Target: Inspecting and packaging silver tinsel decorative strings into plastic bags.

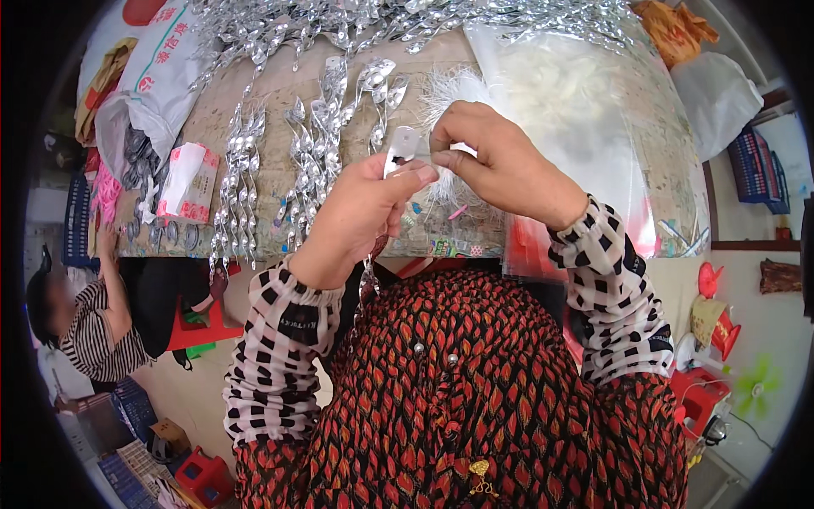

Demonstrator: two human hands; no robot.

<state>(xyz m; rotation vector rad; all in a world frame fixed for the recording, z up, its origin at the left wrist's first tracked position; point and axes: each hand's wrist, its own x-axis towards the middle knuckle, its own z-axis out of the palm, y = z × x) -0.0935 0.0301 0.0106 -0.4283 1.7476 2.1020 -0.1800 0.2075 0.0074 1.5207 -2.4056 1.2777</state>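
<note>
My left hand point(360, 208) is closed on a shiny silver twisted metal strip. The strip's flat, holed end point(404, 142) sticks up past the thumb, and its twisted tail hangs below the hand over the table edge. Close by on the right, my right hand point(504, 161) pinches what looks like a thin white string, barely visible beside the strip's end. A loose bundle of white strings point(454, 89) lies on the table behind and under the right fingers. More silver twisted strips point(314, 161) lie in rows left of and beyond my left hand.
A pile of silver strips point(373, 21) covers the far table edge. Clear plastic bags point(577, 102) lie at the right. A red-and-white paper packet point(188, 182) and white sacks point(161, 64) are at the left. Another person point(93, 322) in a striped top sits at the left.
</note>
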